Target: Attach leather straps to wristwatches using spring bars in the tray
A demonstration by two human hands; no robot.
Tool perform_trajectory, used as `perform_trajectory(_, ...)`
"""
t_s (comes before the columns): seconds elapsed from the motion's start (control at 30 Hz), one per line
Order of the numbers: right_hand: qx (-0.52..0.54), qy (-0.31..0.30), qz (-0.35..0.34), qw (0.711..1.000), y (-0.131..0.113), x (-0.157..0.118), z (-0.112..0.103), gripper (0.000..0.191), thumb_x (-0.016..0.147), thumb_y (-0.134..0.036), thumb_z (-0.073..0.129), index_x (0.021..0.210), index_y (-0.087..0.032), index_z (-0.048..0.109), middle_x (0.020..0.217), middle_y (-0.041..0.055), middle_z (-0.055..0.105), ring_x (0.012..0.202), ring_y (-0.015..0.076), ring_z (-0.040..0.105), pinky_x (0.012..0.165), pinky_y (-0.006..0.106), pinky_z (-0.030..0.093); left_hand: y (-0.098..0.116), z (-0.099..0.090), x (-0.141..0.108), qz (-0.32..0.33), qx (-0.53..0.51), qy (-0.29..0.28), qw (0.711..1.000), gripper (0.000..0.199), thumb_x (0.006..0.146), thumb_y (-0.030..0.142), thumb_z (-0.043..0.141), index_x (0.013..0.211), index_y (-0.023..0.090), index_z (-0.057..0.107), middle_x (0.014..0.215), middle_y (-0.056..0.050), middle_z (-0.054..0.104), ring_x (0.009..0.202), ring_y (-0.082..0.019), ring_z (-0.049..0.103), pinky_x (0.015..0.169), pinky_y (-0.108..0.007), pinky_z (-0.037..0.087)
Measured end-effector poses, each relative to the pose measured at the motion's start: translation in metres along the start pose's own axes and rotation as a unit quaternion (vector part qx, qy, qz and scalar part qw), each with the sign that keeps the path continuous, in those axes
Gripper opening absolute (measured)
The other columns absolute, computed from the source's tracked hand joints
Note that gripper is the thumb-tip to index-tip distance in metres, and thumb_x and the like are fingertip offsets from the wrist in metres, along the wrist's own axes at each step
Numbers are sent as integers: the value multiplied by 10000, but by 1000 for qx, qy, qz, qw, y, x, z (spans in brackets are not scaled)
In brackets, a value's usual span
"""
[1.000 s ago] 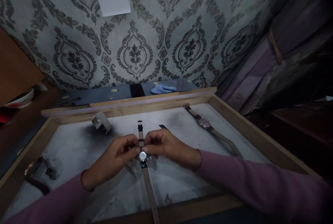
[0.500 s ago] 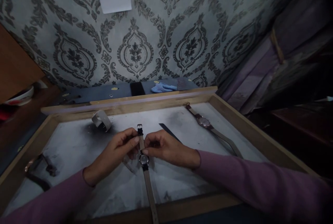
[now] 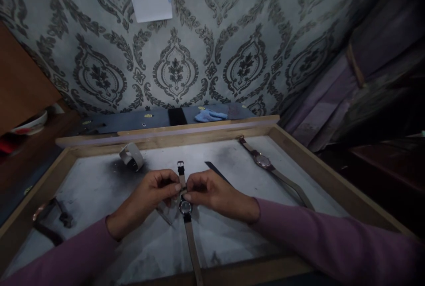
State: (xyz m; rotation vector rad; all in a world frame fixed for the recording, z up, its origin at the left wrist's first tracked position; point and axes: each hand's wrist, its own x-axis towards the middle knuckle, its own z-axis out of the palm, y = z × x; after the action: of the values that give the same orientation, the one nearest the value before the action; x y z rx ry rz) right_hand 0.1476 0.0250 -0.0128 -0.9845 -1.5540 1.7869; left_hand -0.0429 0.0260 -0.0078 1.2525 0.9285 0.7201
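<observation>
A wristwatch (image 3: 185, 207) with a round face lies lengthwise before me, the pale underside of its strap (image 3: 192, 246) showing and its buckle (image 3: 180, 164) at the far end. Thumb and fingers of my left hand (image 3: 149, 197) pinch the upper strap from the left. On the other side my right hand (image 3: 221, 195) is closed on the same strap, close to the watch case. A thin grey rod-like thing (image 3: 164, 216) sticks out below my left hand; whether that hand holds it, I cannot tell.
All this sits over a wooden-rimmed tray (image 3: 199, 129) with a white base. In it lie a white-strapped watch (image 3: 132, 156), a brown watch (image 3: 262, 160), another dark-strapped watch (image 3: 49, 224) and a dark flat strip (image 3: 216, 171). A blue cloth (image 3: 210, 115) lies behind the rim.
The whole view has shifted slightly, so things appear a little lower. Both hands keep their hold on the watch strap, and the thin rod below my left hand shows more clearly.
</observation>
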Motion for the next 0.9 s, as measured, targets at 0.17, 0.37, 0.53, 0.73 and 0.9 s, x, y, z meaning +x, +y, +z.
perform_trajectory(0.17, 52, 10, 27, 998, 2, 3, 0, 455, 583, -497, 820, 659, -142, 546, 571, -37, 590, 503, 69, 517, 521, 207, 408, -2, -1, 0, -7, -24, -2, 1000, 255, 729, 362, 727, 732, 133, 614, 599, 20, 554, 523, -80, 488, 482, -189, 401)
perform_trajectory(0.37, 98, 29, 36, 994, -2, 2, 1, 424, 564, -443, 848, 670, -129, 583, 594, -11, 652, 507, 87, 584, 504, 207, 465, -1, -2, -1, -3, -40, -18, 999, 233, 702, 292, 761, 824, 141, 632, 706, -7, 620, 613, -104, 553, 526, -195, 438)
perform_trajectory(0.53, 107, 35, 37, 993, -7, 0, 3, 372, 575, -386, 854, 650, -128, 597, 593, -1, 671, 512, 90, 603, 494, 199, 470, -3, -3, 0, 7, -42, -23, 999, 189, 713, 251, 746, 822, 145, 635, 710, -1, 625, 616, -103, 556, 544, -203, 434)
perform_trajectory(0.73, 91, 38, 42, 994, -8, 0, 5, 374, 579, -392, 849, 650, -128, 593, 585, -3, 668, 496, 86, 599, 493, 199, 471, 2, 1, -1, 9, -29, -11, 999, 167, 691, 227, 740, 763, 141, 617, 661, 16, 608, 587, -95, 528, 561, -217, 403)
perform_trajectory(0.9, 74, 16, 36, 996, -7, 1, 4, 411, 598, -451, 828, 657, -133, 575, 562, -21, 637, 478, 70, 565, 504, 197, 465, 3, 5, -2, 1, -48, 5, 999, 175, 651, 209, 740, 718, 142, 593, 609, 28, 588, 565, -96, 525, 566, -225, 392)
